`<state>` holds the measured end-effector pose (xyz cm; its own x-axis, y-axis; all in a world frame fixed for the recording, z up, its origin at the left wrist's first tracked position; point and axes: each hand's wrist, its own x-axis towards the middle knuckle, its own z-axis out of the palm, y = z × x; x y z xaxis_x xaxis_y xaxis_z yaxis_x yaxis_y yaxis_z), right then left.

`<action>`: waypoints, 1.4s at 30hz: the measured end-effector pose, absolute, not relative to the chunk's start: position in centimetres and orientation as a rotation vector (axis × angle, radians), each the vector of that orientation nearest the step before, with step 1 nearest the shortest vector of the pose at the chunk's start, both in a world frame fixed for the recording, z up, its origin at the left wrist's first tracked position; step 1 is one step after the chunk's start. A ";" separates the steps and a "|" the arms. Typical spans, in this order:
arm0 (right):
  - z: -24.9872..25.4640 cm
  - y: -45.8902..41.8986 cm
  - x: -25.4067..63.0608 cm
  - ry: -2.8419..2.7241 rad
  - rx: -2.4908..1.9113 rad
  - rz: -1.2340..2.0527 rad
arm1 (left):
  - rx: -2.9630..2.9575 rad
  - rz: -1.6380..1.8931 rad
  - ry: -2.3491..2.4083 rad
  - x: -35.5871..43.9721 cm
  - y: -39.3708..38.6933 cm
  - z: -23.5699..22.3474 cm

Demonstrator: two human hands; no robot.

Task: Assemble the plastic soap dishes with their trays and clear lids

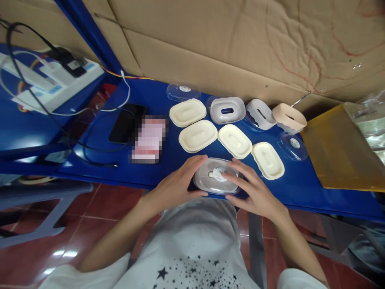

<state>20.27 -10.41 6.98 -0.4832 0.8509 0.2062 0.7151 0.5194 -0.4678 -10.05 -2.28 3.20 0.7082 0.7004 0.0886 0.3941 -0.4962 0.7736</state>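
Note:
An oval box with a clear lid (207, 185) is held at the table's front edge, a round white sticker (220, 174) on its top. My left hand (177, 180) grips its left end, thumb and fingers on either side. My right hand (255, 190) closes around the right end, with fingertips resting on the lid near the sticker. Just beyond lie several cream oval trays (198, 136). Behind them stand a white slotted cover (227, 110), a pale grey slotted cover (260, 114) and a peach slotted cover (290, 117).
Loose clear lids lie at the back left (183, 92) and right (292, 146). Left of the trays are a blurred-out phone (149, 139) and a black phone (124, 124). Cables run to a white power strip (64, 90). A yellow package (345, 152) borders the right side.

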 end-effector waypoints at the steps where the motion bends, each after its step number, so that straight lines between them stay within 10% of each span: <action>1: 7.0 -10.2 20.2 -2.370 -1.276 0.442 | 2.153 0.516 0.819 -10.0 -2.3 3.2; 20: 6.2 -10.0 20.3 -2.480 -1.315 0.328 | 2.235 0.497 0.792 -10.0 -2.2 3.7; 28: 7.1 -10.0 33.4 -1.809 -2.134 -0.408 | 2.236 0.525 0.798 -9.7 -2.1 3.9; 42: 5.5 -14.2 32.6 -1.735 -2.099 -0.336 | 2.627 0.651 1.089 -4.7 -0.9 5.3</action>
<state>32.60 -14.22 5.45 0.2028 0.8824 0.4244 0.9771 -0.1537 -0.1474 -4.66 -0.86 5.27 0.6266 0.7133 0.3139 0.6142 -0.6999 0.3645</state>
